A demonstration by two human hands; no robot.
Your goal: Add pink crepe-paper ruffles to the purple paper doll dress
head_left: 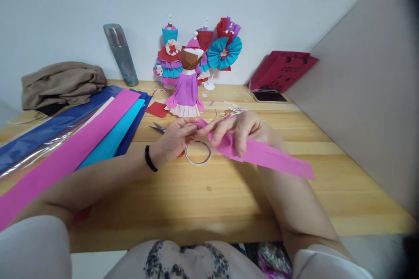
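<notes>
A long pink crepe paper strip (275, 157) stretches between my hands, above the wooden table. My left hand (178, 137) pinches its left end with thumb and fingers. Further along, my right hand (237, 130) grips the strip near its gathered part, fingers curled over it, and the loose end trails off to the right. Beneath the hands lies a roll of tape (198, 162), seen as a thin ring. A pair of scissors (159, 127) lies by my left hand, partly hidden behind it. Just beyond stands a small dress form in a purple and white paper dress (187, 89).
More paper-dressed forms (170, 59) and a blue paper rosette (225, 53) stand behind. Folded paper sheets (98, 130) cover the left side, near a brown cloth (62, 85) and a flask (121, 54). A red bag (281, 69) and a phone (269, 96) are at back right.
</notes>
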